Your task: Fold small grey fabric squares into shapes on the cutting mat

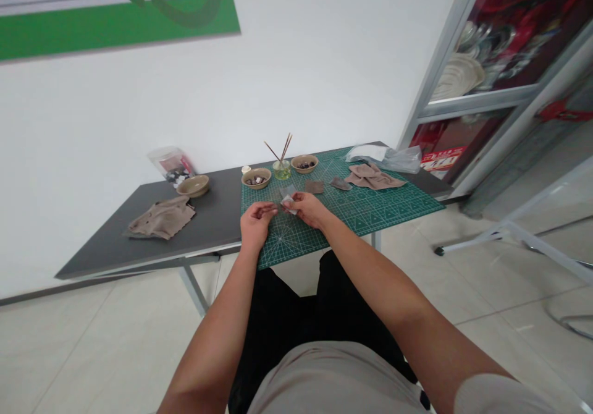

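Note:
Over the green cutting mat [384, 207], my right hand [308, 209] pinches a small whitish piece of paper or cloth [289, 202]. My left hand [257, 219] is just left of it, fingers curled together with the thumb; whether something small is between them is too small to tell. Behind the hands stand a bowl of small dark and light pieces [256, 179], a glass jar with thin sticks [281, 168] and a second bowl of dark pieces [304, 164]. A brown square [314, 186] and a grey folded pad [341, 183] lie right of them.
A brown cloth [162, 217], an empty-looking bowl [193, 185] and a clear plastic container [171, 164] are on the dark table [213, 216] at left. Another brown cloth [374, 177] and a plastic bag [401, 158] lie at right. The white wall stands behind.

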A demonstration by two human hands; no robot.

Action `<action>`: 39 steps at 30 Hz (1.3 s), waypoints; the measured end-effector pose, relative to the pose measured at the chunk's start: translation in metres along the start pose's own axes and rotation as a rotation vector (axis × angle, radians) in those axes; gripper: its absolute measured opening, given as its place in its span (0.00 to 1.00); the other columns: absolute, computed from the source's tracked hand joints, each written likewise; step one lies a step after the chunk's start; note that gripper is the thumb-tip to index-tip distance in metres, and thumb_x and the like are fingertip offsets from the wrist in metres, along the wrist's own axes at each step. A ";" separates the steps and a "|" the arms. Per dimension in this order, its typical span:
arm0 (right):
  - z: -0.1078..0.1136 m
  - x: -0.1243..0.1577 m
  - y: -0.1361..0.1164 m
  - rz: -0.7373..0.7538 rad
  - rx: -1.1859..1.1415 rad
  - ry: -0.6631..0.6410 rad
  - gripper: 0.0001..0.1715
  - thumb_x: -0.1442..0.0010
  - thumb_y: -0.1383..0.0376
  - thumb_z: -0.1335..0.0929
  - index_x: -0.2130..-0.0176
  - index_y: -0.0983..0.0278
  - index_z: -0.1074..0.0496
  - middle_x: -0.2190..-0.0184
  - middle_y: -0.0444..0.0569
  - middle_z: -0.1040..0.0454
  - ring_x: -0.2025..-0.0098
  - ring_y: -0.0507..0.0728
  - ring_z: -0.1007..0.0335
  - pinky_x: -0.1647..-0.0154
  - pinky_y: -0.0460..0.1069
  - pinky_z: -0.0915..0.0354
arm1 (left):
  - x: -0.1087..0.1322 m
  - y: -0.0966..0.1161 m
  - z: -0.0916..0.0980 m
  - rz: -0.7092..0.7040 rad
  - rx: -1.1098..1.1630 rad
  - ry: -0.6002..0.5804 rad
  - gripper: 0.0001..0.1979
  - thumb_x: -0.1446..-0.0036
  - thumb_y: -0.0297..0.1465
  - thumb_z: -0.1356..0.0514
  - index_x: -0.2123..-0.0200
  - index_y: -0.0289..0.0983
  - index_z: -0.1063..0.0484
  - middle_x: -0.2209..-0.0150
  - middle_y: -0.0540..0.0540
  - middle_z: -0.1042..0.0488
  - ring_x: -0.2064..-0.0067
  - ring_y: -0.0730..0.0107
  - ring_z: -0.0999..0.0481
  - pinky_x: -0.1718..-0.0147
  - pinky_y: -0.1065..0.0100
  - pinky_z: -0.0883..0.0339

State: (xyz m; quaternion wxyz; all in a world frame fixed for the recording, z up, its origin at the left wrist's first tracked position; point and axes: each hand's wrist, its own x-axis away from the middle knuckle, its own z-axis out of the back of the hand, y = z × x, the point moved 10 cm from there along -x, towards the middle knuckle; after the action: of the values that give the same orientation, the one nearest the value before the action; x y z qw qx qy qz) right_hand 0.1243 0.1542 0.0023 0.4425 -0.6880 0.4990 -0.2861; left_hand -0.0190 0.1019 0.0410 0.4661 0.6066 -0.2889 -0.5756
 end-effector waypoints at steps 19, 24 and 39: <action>0.001 0.017 -0.014 0.234 0.459 0.201 0.14 0.53 0.55 0.26 0.71 0.61 0.29 0.75 0.45 0.25 0.74 0.56 0.29 0.71 0.51 0.34 | -0.006 -0.016 0.005 0.074 0.018 0.026 0.11 0.50 0.34 0.36 0.62 0.37 0.24 0.63 0.45 0.21 0.65 0.68 0.22 0.61 0.65 0.26; 0.008 0.019 -0.021 0.276 0.553 0.277 0.11 0.52 0.58 0.27 0.72 0.62 0.28 0.76 0.45 0.26 0.73 0.55 0.29 0.69 0.51 0.34 | -0.005 -0.012 0.005 0.040 0.002 0.022 0.12 0.51 0.34 0.36 0.62 0.36 0.24 0.64 0.45 0.21 0.63 0.67 0.22 0.59 0.64 0.27; -0.005 0.012 -0.008 0.221 0.379 0.042 0.15 0.56 0.59 0.26 0.71 0.64 0.30 0.76 0.42 0.27 0.73 0.52 0.31 0.69 0.47 0.34 | 0.001 0.006 0.007 -0.137 -0.203 0.078 0.07 0.50 0.30 0.36 0.65 0.38 0.23 0.65 0.48 0.25 0.65 0.72 0.24 0.63 0.68 0.28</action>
State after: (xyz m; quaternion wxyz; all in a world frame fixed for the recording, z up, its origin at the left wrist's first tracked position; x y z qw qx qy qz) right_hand 0.1272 0.1426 0.0115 0.5821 -0.5276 0.5178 -0.3385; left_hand -0.0244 0.0973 0.0466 0.4955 0.5966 -0.1689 -0.6084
